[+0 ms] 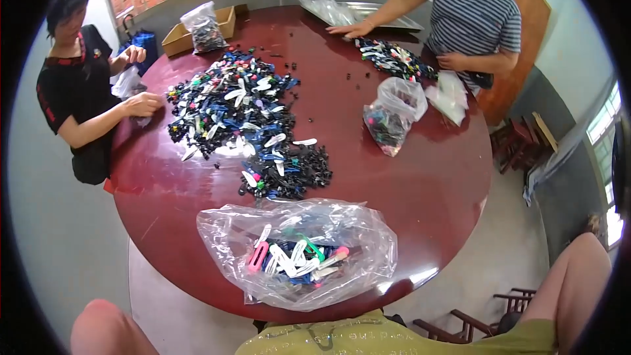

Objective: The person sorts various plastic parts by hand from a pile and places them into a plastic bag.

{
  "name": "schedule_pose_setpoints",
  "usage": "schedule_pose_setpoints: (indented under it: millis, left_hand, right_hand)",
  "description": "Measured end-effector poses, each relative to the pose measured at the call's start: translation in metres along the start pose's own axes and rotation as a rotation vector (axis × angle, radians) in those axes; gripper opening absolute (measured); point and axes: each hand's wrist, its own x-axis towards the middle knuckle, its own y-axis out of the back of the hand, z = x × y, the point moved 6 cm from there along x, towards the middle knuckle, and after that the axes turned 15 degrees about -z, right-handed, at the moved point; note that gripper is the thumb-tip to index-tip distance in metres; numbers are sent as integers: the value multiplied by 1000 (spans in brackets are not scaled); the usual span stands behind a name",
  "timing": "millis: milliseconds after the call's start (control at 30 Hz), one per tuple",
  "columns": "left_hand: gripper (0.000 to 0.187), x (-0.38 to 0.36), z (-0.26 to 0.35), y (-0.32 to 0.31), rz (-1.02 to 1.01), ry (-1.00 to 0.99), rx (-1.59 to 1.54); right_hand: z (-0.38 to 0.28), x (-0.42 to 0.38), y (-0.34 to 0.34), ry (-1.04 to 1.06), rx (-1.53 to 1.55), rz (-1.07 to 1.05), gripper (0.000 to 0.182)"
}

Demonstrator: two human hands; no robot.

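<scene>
Neither of my hands is in view. Only a bare part of my left arm shows at the lower left, and my right arm, in a yellow-green sleeve, is bent upward at the right edge. Directly before me on the table lies an open clear plastic bag (374,256) with white, pink, green and blue hair clips (282,261) in it. Just beyond the bag spreads a big heap of mixed hair clips (227,108), mostly black, blue and white.
A round dark-red table (394,190) fills the middle. At left a person in black handles a small bag (128,82). Across, a person in stripes reaches over a smaller clip pile (394,59). A filled bag (388,125), a cardboard box (177,41) and stools (519,141) stand around.
</scene>
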Motion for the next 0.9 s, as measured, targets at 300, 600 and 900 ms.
schedule_pose_setpoints:
  millis: [300, 600, 900]
  left_hand:
    - [37, 13, -11, -35, -72, -11, -98]
    - [37, 18, -21, -66, -138, 1, -163]
    - [37, 15, -24, -87, -157, 19, -184]
  right_hand:
    - [14, 0, 1, -46, -8, -6, 54]
    - [39, 19, 3, -128, -44, -11, 52]
    - [103, 80, -4, -362, -300, -60, 49]
